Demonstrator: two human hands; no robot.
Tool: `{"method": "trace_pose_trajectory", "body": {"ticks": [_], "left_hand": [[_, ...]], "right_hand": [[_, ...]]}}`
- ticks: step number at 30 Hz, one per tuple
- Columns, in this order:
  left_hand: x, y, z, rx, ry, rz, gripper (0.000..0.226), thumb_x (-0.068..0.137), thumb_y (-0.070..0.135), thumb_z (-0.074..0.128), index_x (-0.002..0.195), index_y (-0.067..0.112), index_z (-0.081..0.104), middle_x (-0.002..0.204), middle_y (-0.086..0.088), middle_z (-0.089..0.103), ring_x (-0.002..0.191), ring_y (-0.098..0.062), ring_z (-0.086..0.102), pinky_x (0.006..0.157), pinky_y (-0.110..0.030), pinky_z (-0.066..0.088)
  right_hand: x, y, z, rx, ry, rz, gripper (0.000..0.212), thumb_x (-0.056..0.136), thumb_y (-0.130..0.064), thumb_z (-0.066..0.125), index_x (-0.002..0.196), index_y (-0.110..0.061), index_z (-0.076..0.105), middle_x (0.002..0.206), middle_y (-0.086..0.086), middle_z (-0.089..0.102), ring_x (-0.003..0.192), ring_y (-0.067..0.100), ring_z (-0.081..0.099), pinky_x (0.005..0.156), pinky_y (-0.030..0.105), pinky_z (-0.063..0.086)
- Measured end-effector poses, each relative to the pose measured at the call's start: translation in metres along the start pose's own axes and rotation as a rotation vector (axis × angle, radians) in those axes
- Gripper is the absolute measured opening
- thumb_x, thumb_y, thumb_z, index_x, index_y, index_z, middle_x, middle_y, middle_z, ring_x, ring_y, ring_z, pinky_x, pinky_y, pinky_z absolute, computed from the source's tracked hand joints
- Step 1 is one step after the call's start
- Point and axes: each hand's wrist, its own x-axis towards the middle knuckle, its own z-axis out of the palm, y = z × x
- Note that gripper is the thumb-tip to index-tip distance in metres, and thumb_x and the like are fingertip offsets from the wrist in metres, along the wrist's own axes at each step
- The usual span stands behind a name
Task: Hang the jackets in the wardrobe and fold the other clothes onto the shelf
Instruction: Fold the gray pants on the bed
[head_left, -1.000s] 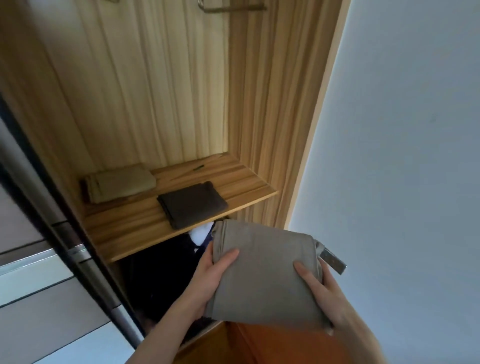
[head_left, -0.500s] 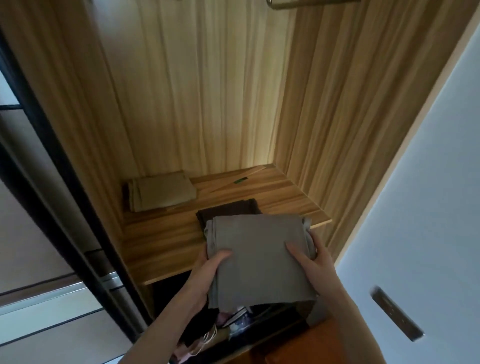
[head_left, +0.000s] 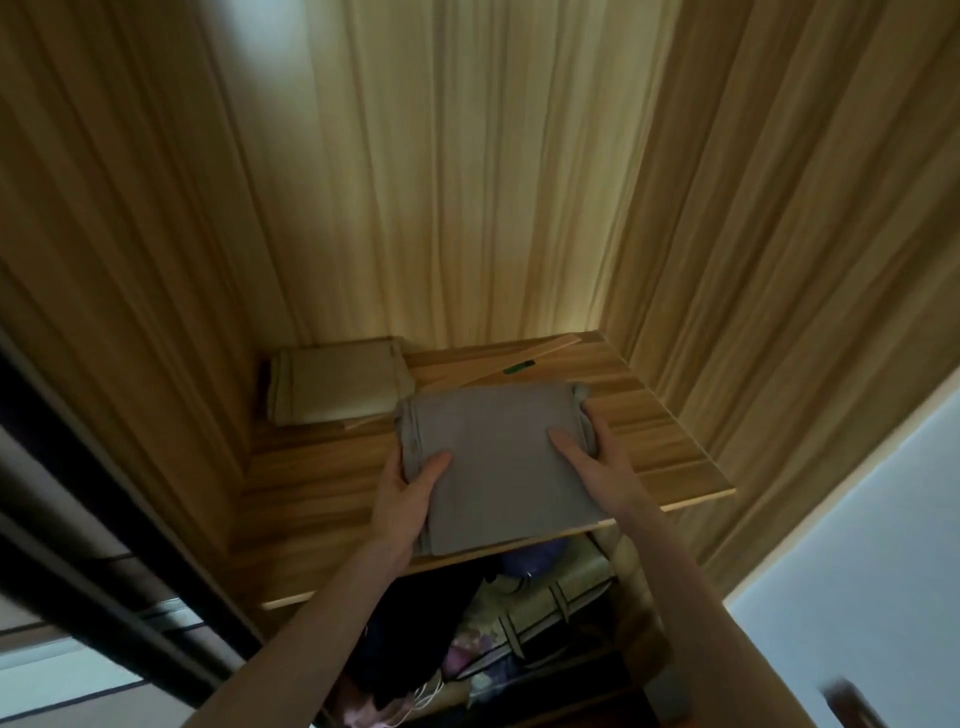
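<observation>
- A folded tan garment (head_left: 340, 383) is seen lying at the back left of the wooden shelf (head_left: 670, 447).
- The left edge of a folded grey garment (head_left: 493, 467) is gripped by the left hand (head_left: 408, 493), thumb on top and fingers hidden beneath.
- The grey garment is held over the shelf's middle, its near edge past the shelf front.
- Its right edge is gripped by the right hand (head_left: 597, 462), thumb laid on top.
- A small green object (head_left: 518, 368) is seen near the shelf's back.

two bare forearms and hands, left (head_left: 402, 499) and right (head_left: 602, 467), no sleeves, rings or watch
</observation>
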Motion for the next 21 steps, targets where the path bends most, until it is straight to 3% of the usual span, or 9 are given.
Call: {"method": "trace_pose_trajectory", "body": {"ticks": [3,6,8,16,19,21], "left_hand": [[0.026,-0.015,0.008,0.039,0.068,0.011,0.048,0.093,0.034,0.077,0.136,0.031,0.056,0.113,0.011,0.068,0.099,-0.009,0.068,0.075,-0.024,0.058],[0.053,-0.031,0.013,0.065,0.138,-0.033,0.058,0.092,0.038,0.078,0.144,0.026,0.056,0.123,0.001,0.07,0.106,-0.019,0.069,0.093,-0.045,0.06],[0.066,-0.038,0.015,0.071,0.159,-0.05,0.061,0.092,0.038,0.077,0.147,0.027,0.053,0.127,0.0,0.067,0.11,-0.022,0.067,0.098,-0.05,0.058],[0.094,-0.062,0.019,0.194,0.182,-0.09,0.057,0.096,0.029,0.073,0.148,0.017,0.05,0.134,-0.004,0.063,0.116,-0.024,0.062,0.102,-0.043,0.054],[0.1,-0.068,0.017,0.325,0.181,-0.08,0.066,0.094,0.036,0.075,0.15,0.016,0.047,0.14,-0.007,0.061,0.126,-0.028,0.061,0.107,-0.044,0.052],[0.101,-0.07,0.017,0.591,0.25,-0.025,0.073,0.091,0.045,0.075,0.148,0.012,0.044,0.141,-0.011,0.056,0.131,-0.033,0.054,0.108,-0.045,0.047]], "right_hand": [[0.034,0.015,0.006,-0.025,-0.02,0.039,0.069,0.094,-0.049,0.071,0.153,-0.035,0.038,0.128,-0.012,0.056,0.108,0.005,0.058,0.086,0.023,0.046],[0.06,0.03,0.012,-0.069,-0.048,0.097,0.077,0.094,-0.05,0.07,0.159,-0.03,0.034,0.135,-0.006,0.051,0.116,0.015,0.052,0.095,0.031,0.042],[0.076,0.037,0.014,-0.072,-0.072,0.14,0.08,0.093,-0.053,0.07,0.16,-0.032,0.032,0.137,-0.005,0.051,0.116,0.016,0.051,0.096,0.034,0.042],[0.113,0.074,0.017,-0.226,-0.152,0.176,0.075,0.098,-0.059,0.059,0.162,-0.034,0.027,0.153,-0.002,0.047,0.135,0.025,0.049,0.115,0.043,0.041],[0.12,0.084,0.016,-0.471,-0.171,0.165,0.075,0.098,-0.068,0.049,0.16,-0.032,0.028,0.155,0.004,0.041,0.139,0.031,0.045,0.116,0.047,0.038],[0.118,0.089,0.018,-0.705,-0.059,0.072,0.076,0.099,-0.069,0.045,0.16,-0.026,0.028,0.156,0.011,0.034,0.143,0.035,0.037,0.118,0.051,0.033]]}}
